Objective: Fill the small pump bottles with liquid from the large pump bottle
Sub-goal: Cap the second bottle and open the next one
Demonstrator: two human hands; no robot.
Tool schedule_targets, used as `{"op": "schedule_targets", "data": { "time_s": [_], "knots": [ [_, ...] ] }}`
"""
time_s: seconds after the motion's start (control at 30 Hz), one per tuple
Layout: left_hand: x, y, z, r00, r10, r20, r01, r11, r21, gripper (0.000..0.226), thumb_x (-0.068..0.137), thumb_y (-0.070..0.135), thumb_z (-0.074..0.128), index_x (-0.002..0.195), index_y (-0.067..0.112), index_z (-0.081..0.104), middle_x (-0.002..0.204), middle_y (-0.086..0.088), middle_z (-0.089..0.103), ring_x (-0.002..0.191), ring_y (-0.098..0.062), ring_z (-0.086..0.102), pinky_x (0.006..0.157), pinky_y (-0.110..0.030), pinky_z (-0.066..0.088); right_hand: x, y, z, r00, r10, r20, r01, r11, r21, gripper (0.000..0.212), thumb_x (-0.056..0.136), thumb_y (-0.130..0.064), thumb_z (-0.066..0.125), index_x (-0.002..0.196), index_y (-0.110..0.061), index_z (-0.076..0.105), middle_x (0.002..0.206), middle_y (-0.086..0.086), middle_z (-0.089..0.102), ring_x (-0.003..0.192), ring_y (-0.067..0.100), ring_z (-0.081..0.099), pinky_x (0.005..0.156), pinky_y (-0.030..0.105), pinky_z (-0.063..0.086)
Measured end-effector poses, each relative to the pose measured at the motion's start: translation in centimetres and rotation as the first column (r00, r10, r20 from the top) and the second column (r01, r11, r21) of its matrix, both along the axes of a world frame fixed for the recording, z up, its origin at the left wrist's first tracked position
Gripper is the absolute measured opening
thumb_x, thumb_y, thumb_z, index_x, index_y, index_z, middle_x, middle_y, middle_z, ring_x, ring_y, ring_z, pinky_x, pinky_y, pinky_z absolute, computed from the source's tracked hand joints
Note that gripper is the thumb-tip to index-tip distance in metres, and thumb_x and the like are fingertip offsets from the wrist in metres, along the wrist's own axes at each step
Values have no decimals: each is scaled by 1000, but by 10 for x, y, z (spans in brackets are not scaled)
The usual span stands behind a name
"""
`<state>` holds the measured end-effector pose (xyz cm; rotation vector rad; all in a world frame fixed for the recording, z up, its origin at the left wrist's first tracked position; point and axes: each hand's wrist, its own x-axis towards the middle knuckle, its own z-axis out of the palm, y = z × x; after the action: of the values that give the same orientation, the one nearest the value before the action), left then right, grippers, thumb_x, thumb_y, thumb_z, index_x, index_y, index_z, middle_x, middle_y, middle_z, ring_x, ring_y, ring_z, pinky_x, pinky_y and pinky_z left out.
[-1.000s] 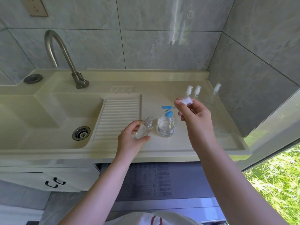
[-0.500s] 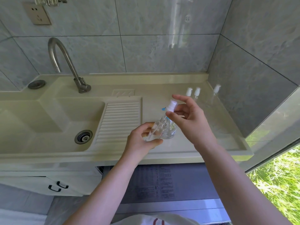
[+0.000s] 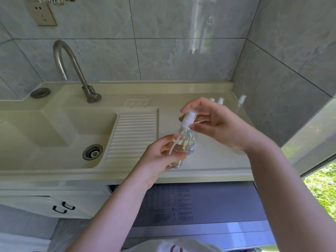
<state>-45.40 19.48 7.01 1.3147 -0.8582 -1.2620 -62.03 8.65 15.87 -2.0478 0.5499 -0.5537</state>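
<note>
L hand (image 3: 160,157) grips sm bottle (image 3: 177,151) | R hand (image 3: 214,124) pinches pump (image 3: 189,118)

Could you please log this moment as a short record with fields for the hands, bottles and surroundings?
left hand: holds the small bottle, tilted, above the counter
right hand: pinches the white pump head at the small bottle's neck
pump tube: already inside the small bottle
large bottle: on the counter, behind the small bottle, mostly hidden
spare bottles: at the counter's back, near the right wall
sink: left of the ribbed drainboard
faucet: behind the sink
</note>
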Motion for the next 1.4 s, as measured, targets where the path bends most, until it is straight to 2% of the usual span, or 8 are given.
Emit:
{"op": "schedule_targets", "data": {
  "time_s": [0.3, 0.57, 0.73, 0.8, 0.87, 1.03, 1.23, 1.4],
  "knots": [
    [4, 1, 3, 999, -11, 30, 11, 1000, 9, 49, 77, 7, 81, 119, 27, 67, 110, -2, 71, 105, -22, 66, 92, -51, 55, 7, -11, 27, 968, 40, -249, -68, 992, -105, 37, 94, -13, 65, 120, -39, 66, 118, -3, 66, 95, 7, 72, 91, 34, 58],
    [6, -5, 11, 997, 13, 79, -11, 1000, -23, 50, 73, 13, 84, 116, 31, 68, 112, -4, 70, 110, -28, 65, 76, -38, 59, 23, -9, 35, 928, -187, -323, 74, 940, -332, 37, 80, -49, 76, 82, -16, 59, 69, 0, 70, 54, 10, 68, 65, 33, 58],
    [1, -10, 15, 986, 86, 145, -75, 994, -82, 49, 75, 9, 83, 116, 32, 68, 101, 4, 73, 104, -19, 66, 71, -34, 59, 41, -2, 28, 752, -593, -289, 208, 628, -750, 78, 76, -87, 36, 53, -12, 32, 49, 1, 37, 49, 25, 45, 48, 27, 32],
    [0, -13, 17, 982, 118, 148, -104, 990, -97, 49, 75, 7, 82, 116, 32, 68, 97, 5, 74, 100, -15, 66, 75, -42, 61, 43, 2, 26, 711, -641, -289, 303, 650, -697, 84, 80, -89, 22, 58, -14, 51, 54, 2, 50, 60, 28, 57, 57, 30, 42],
    [1, -15, 19, 978, 137, 156, -121, 987, -105, 48, 76, 6, 81, 115, 31, 68, 92, 8, 74, 93, -11, 67, 78, -46, 59, 39, 1, 26, 775, -546, -319, 358, 794, -491, 82, 81, -88, 18, 106, -30, 70, 87, -1, 71, 95, 28, 65, 82, 40, 51],
    [6, -16, 22, 973, 162, 162, -149, 984, -93, 48, 76, 7, 81, 116, 31, 68, 89, 10, 73, 91, -12, 68, 75, -42, 60, 28, -11, 22, 959, -284, 10, 265, 907, 328, 57, 89, -45, 68, 139, -20, 56, 112, -6, 74, 104, 12, 70, 95, 39, 56],
    [3, -16, 24, 963, 180, 203, -160, 981, -111, 48, 76, 8, 81, 116, 32, 67, 96, 7, 73, 91, -5, 66, 72, -38, 60, 25, -5, 7, 938, -332, 104, 292, 914, 282, 25, 84, -25, 79, 107, -17, 75, 97, 1, 77, 88, 17, 75, 88, 41, 59],
    [-2, -15, 24, 954, 174, 245, -144, 980, -138, 47, 77, 7, 81, 108, 39, 66, 87, 19, 72, 83, 8, 62, 71, -37, 61, 31, 7, 9, 831, -556, 28, 546, 805, -231, 47, 74, -62, 75, 82, -18, 62, 75, -8, 70, 72, 4, 67, 66, 23, 53]
  ]
}}
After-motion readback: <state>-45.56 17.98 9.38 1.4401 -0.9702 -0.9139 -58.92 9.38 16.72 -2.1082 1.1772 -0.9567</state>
